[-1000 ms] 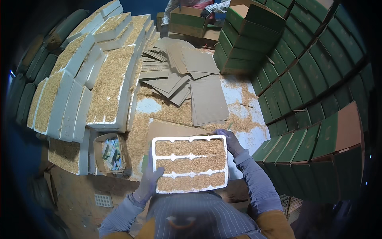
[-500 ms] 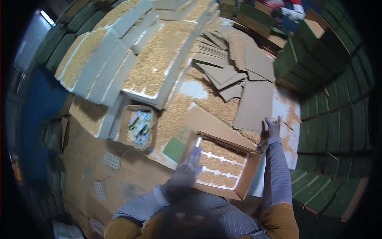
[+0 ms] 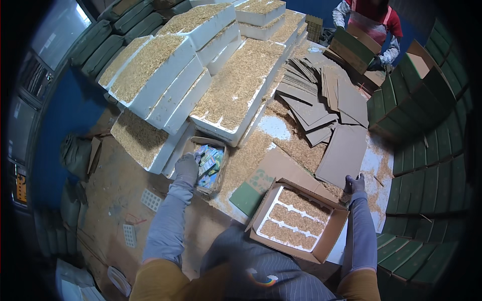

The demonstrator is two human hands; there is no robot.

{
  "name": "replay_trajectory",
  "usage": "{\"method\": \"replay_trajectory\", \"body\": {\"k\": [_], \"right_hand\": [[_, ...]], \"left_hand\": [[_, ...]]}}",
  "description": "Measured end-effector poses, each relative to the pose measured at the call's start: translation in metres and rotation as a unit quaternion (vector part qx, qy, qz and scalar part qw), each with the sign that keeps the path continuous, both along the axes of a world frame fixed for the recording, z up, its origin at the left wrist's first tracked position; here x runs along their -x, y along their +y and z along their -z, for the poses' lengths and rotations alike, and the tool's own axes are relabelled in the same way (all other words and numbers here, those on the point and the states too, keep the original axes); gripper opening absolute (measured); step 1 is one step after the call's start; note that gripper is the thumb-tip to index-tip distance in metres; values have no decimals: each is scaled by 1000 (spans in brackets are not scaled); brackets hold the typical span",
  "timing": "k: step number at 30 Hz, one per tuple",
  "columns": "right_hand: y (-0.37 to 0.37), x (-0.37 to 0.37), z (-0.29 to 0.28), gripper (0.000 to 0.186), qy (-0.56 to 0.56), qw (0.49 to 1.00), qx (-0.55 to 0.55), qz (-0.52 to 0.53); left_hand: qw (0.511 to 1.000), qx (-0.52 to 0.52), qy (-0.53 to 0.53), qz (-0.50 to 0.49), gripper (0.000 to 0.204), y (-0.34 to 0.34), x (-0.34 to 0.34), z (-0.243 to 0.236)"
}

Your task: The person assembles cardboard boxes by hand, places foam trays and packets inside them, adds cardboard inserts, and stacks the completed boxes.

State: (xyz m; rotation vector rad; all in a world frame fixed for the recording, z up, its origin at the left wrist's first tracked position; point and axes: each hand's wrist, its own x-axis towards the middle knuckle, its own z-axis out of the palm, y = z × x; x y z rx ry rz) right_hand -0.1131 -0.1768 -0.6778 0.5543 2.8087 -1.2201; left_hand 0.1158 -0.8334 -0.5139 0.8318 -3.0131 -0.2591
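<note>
My left hand (image 3: 187,169), in a grey glove, is at the left rim of a small carton (image 3: 221,181) of colourful packets (image 3: 211,161). Its fingers bend down by the packets, and their tips do not show clearly. On the right, my gloved right hand (image 3: 355,184) has thumb and fingers apart, beside the right corner of an open cardboard box (image 3: 332,236) and the near end of a flat cardboard sheet (image 3: 342,153). Inside the box sits a white tray (image 3: 264,230), its sections filled with tan, shaving-like material.
White foam boxes (image 3: 175,103) heaped with the same material stand stacked at the far left. Loose cardboard sheets (image 3: 306,108) lie behind the open box. Green cartons (image 3: 409,185) line the right side. A co-worker (image 3: 369,22) handles a green carton at the back.
My left hand has moved from the open box's left side leftward to the carton of packets. My right hand stays near the box's right corner. The whole view has shifted.
</note>
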Motion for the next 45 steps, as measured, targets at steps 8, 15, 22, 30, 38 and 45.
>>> {"method": "replay_trajectory", "body": {"k": [8, 15, 22, 30, 38, 45], "right_hand": [[-4, -26, -117, 31, 178, 964, 190, 50], [-126, -199, -299, 39, 465, 794, -246, -306], [-167, -276, -242, 13, 90, 763, -279, -576], [-128, -217, -248, 23, 183, 791, -189, -552], [-16, -167, -259, 46, 84, 988, 83, -100], [-102, -245, -129, 93, -233, 849, 472, -30]], "left_hand": [[994, -39, 98, -42, 42, -9, -25, -26], [917, 58, 351, 178, 27, 108, -22, -157], [870, 51, 18, 489, 49, 264, -52, -82], [829, -15, -233, 509, 68, 270, -34, -35], [862, -296, 130, 390, 48, 226, -31, -119], [845, -472, -66, 245, 69, 185, -34, 60]]}}
